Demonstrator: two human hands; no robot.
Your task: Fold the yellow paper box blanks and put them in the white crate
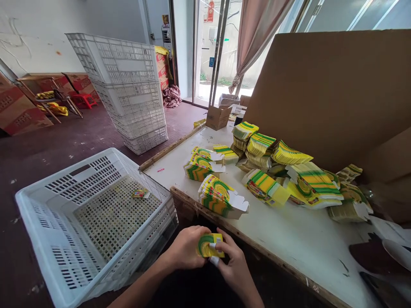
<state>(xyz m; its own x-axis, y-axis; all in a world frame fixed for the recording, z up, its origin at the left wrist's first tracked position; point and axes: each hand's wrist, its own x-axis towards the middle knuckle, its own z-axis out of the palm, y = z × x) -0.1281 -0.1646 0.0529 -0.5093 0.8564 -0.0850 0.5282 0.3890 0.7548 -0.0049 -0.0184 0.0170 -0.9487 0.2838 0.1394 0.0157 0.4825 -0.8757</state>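
Observation:
Between my two hands, just in front of my body, is a small yellow and green carton [208, 245]. My left hand [189, 246] is closed around its left end. My right hand [233, 261] grips the right end, with white wrapping on the thumb and a finger. Beyond them, at the table's near edge, stand stacked yellow-green cartons [220, 194] with white flaps sticking out. A similar row of cartons [201, 164] is just behind. To the left, one small carton [140, 193] lies in the white plastic crate [35, 214].
Piles of flattened cartons [260, 147] cover the table's right side, before a tall cardboard sheet [334, 81]. A tall stack of white crates [135, 85] stands on the floor at left. A wooden strip [257, 248] edges the table; a brown box [218, 117] sits at its far end.

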